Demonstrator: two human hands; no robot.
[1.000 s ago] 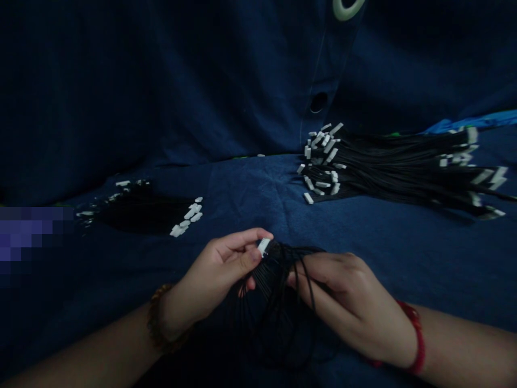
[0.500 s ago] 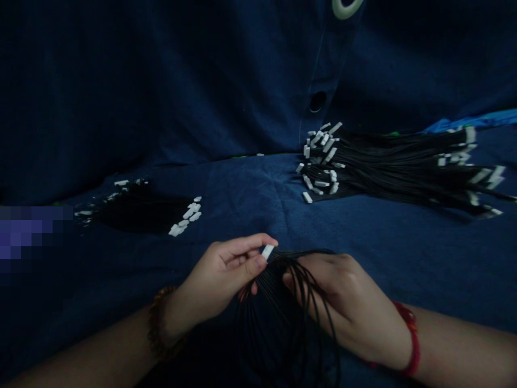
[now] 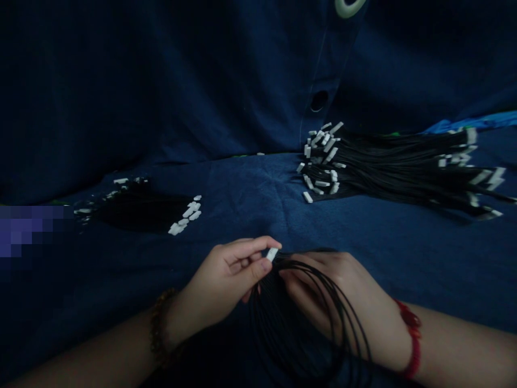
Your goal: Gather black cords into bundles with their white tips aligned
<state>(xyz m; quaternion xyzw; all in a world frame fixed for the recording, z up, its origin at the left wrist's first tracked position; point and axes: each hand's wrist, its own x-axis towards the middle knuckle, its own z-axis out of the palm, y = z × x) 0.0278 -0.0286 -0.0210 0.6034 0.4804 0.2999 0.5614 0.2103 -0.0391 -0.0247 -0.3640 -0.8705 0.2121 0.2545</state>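
Between the thumb and index finger of my left hand [image 3: 232, 275] is a white connector [image 3: 272, 254], with thin black wires running from it. My right hand [image 3: 333, 293] is closed around the same black wires [image 3: 293, 323], just to the right of the connector; its fingertips are partly hidden behind the strands. The wires arch over my right hand and hang in loose loops below both hands. I wear a beaded bracelet on the left wrist and a red one on the right.
A large bundle of black cables with white connectors [image 3: 388, 167] lies at the back right. A smaller such bundle [image 3: 145, 210] lies at the left. Dark blue cloth [image 3: 242, 199] covers the surface and hangs behind. Bright blue material [image 3: 472, 122] shows at the far right.
The loose wire loops have swung to the right and now arch over my right hand. My left hand and the connector have shifted slightly right and tilted a little.
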